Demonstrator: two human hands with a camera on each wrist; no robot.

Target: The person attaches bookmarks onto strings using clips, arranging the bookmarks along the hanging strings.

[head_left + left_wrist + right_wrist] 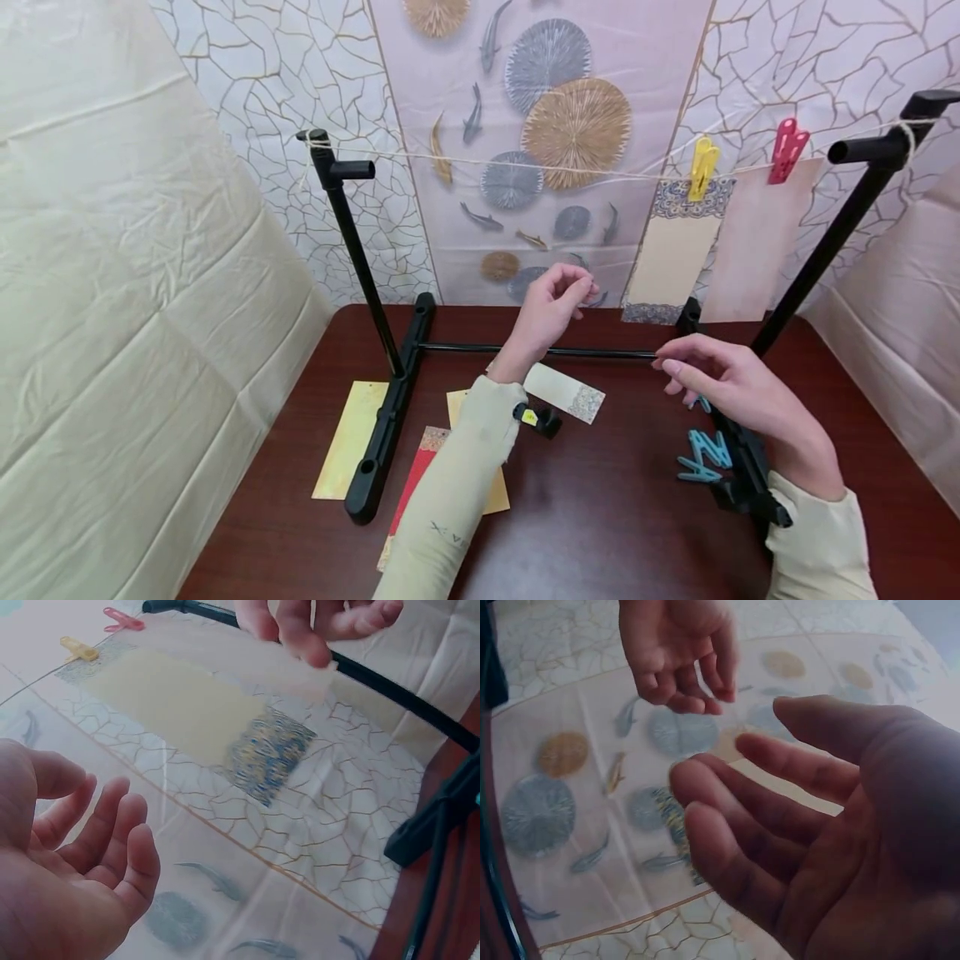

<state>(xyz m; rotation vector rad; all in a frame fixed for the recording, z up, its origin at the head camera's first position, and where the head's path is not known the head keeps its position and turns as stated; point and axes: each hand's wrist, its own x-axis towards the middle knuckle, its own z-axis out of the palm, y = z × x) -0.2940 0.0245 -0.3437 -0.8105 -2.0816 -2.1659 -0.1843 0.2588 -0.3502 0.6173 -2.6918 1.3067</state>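
Observation:
My left hand (551, 308) is raised in front of the patterned wall, its fingers loosely bent and holding nothing. My right hand (723, 379), also holding nothing, is above the right foot of the black stand; its thumb and fingers stand apart in the right wrist view. A cream card with blue patterned ends (678, 250) hangs from a string (480, 160) by a yellow clothespin (703, 169). Beside it a pale pink card (761, 242) hangs from a red clothespin (788, 151). Blue clothespins (703, 457) lie below my right hand.
The black stand (360, 258) carries the string between its two posts. On the table (585, 517) lie a yellow card (352, 442), a red card (416, 471), a partly covered tan card (498, 496) and a white card with a patterned end (564, 392).

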